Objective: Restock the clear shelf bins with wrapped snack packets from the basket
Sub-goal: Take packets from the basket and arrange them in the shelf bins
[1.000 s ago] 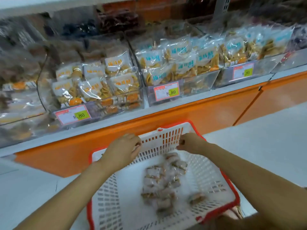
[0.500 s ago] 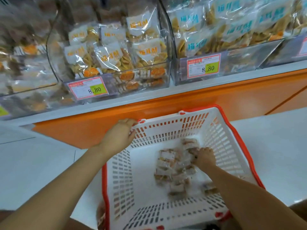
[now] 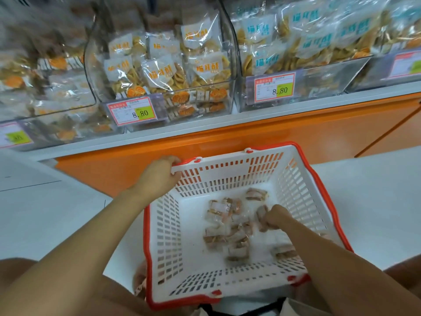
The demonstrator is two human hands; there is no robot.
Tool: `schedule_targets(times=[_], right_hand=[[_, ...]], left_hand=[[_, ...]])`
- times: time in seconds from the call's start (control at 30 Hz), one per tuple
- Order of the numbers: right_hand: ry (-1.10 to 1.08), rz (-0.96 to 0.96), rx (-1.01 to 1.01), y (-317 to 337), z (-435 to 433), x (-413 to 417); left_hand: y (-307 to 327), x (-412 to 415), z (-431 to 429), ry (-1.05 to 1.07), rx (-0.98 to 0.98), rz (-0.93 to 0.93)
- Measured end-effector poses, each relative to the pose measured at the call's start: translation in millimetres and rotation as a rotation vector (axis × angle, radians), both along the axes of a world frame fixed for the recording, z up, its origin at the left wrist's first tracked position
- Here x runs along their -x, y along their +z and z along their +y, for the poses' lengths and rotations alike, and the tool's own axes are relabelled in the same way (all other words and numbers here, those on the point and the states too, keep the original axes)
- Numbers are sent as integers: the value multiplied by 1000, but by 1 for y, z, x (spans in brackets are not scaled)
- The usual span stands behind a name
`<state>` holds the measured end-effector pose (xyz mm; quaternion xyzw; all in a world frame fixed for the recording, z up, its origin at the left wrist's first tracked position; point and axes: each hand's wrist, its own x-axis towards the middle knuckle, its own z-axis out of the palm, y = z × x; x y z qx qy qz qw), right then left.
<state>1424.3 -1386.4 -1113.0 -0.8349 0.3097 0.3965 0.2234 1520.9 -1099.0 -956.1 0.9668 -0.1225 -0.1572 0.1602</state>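
**Right hand moved down into the basket**

Since a second ago, the right hand has been taken off the far rim of the basket and put down inside it. It is now seen low in the right half of the basket, on the white floor of it. Its fingers are curled, and a brown packet is gripped in them. The picture is a bit blurry there.

The far left corner of the basket is held by the left hand. Its fingers are bent over the red rim.

More wrapped packets are left in a loose heap in the middle of the basket, just to the left of the right hand. One packet is seen alone near the far wall of the basket.

Clear bins are seen up past the far side of the basket. The bin with orange-lettered bags is found past the far left corner. The bin with blue-lettered bags is found past the far right corner. A price tag marked 8.80 is stuck on the front of the first bin.

An orange panel is seen just past the far wall of the basket, under the bins.
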Motion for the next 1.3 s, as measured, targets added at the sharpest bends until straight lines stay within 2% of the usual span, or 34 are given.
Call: schedule_targets(times=[0.1, 0.3, 0.37, 0.43, 0.5, 0.6, 0.7, 0.77, 0.83, 0.87, 1.0, 1.1, 1.2, 1.3], right_hand=[[219, -89, 65, 63, 7, -24], [426, -780, 107, 180, 56, -31], [610, -1183, 145, 215, 73, -15], [802, -1561, 122, 232, 83, -3], [920, -1698, 54, 237, 85, 6], [993, -1649, 59, 238, 87, 12], [962, -1574, -78, 250, 93, 11], [663, -1567, -225, 269, 100, 5], [326, -1506, -319, 290, 107, -10], [242, -1423, -355, 301, 111, -19], [300, -1012, -617, 332, 141, -62], [196, -859, -886, 342, 171, -86], [262, -857, -910, 350, 199, -108], [254, -986, -862, 362, 229, -143]], left_hand=[[9, 10, -15, 96, 200, 202], [25, 45, -39, 520, 762, 1041], [36, 51, -44, 553, 1042, 1100], [53, 51, -47, 521, 1331, 1004], [76, 52, -45, 431, 1497, 879], [103, 49, -26, 317, 1498, 659], [121, 40, 0, 236, 1305, 490], [131, 34, 15, 196, 1133, 379], [139, 27, 27, 190, 1082, 286], [143, 25, 31, 194, 1078, 243], [150, 18, 47, 211, 1052, 38], [156, 13, 62, 284, 1157, -109], [160, 5, 83, 360, 1190, -298], [153, -14, 112, 425, 963, -589]])
